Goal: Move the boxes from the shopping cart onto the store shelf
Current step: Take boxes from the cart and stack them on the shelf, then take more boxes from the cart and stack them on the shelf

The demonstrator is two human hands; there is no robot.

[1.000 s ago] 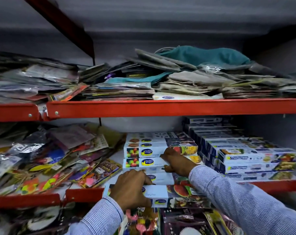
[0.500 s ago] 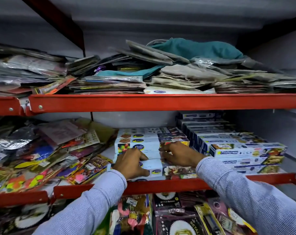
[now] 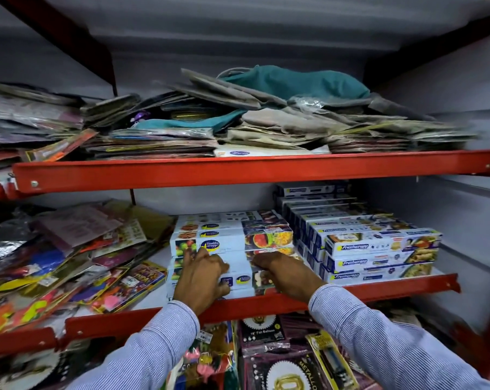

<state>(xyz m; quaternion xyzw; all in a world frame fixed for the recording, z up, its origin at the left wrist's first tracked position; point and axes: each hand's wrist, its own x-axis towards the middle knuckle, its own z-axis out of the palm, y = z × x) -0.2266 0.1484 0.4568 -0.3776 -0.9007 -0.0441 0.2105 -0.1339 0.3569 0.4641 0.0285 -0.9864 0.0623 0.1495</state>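
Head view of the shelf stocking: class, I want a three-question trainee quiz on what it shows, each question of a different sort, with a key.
1. True or false: both hands rest on the white boxes on the middle shelf.
2. What lies right of that stack? A) blue-and-white boxes B) bottles C) jars
3. Fill in: the teal cloth lies on the ___ shelf.

Key: 1 true, the left hand and right hand press on the front boxes. 2 A, the blue-and-white boxes. 3 top.

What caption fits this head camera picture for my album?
Both hands, left hand and right hand, press white boxes onto the red shelf.
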